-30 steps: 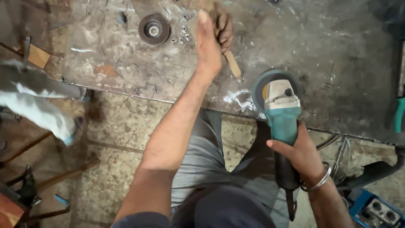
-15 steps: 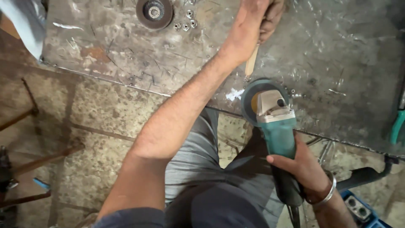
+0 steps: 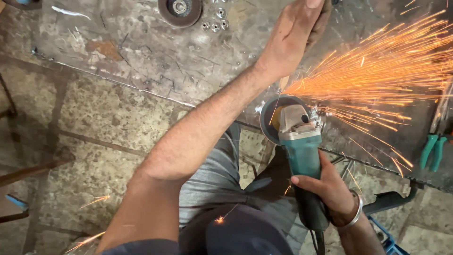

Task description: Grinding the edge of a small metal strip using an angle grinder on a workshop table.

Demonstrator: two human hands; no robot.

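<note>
**Sparks now thrown from a grinder at the table edge**

Sparks (image 3: 377, 71), absent half a second earlier, are now thrown in an orange fan up and to the right across the scarred grey metal table (image 3: 141, 52). The teal and grey angle grinder (image 3: 297, 137) is gripped around its dark rear handle by the right hand (image 3: 325, 189), fingers clenched; a silver bangle (image 3: 355, 215) is worn on that wrist. Its round guard is held against the table edge. The left hand (image 3: 295, 33) is stretched over the table, pressed down on a piece that is largely hidden; whether it is grasped cannot be told. A round dark grinding disc (image 3: 179, 9) lies farther left, with small metal nuts (image 3: 214, 21) just beside it. Teal-handled pliers (image 3: 434, 151) lie at the right edge.
</note>
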